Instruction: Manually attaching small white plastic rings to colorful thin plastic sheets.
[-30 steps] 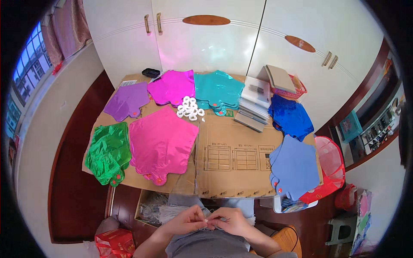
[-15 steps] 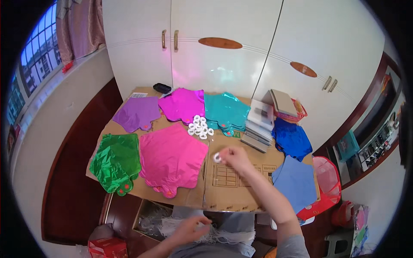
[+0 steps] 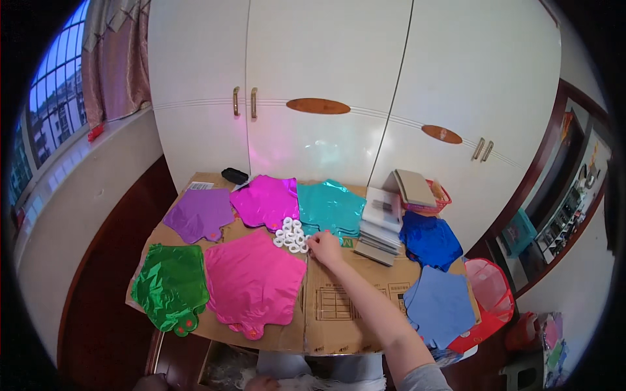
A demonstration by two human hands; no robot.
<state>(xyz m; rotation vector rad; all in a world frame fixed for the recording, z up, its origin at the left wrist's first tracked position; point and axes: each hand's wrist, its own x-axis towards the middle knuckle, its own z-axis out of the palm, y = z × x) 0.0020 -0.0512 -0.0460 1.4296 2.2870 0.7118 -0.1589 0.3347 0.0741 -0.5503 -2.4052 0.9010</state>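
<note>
My right hand (image 3: 325,249) reaches to the right edge of a heap of small white rings (image 3: 289,234) on the cardboard-covered table. Its fingers are closed on a white ring (image 3: 307,244) at the fingertips, mostly hidden by them. Flat, star-shaped foil balloons lie around the heap: a magenta one (image 3: 266,199) behind it, a teal stack (image 3: 331,207) to the right, and a large pink one (image 3: 255,280) in front. At the lower edge, only a bit of my left hand (image 3: 262,383) shows near white strings; its fingers cannot be made out.
Purple (image 3: 197,214), green (image 3: 171,287), dark blue (image 3: 430,240) and pale blue (image 3: 441,305) foil pieces lie about the cardboard (image 3: 339,332). Thin flat stacks (image 3: 378,238) and a red basket (image 3: 443,195) stand back right. White cabinets (image 3: 319,52) rise behind.
My right hand has moved left and away from me with the white ring, from the bare cardboard to the heap. My left hand has dropped toward the lower edge. The view has tilted up.
</note>
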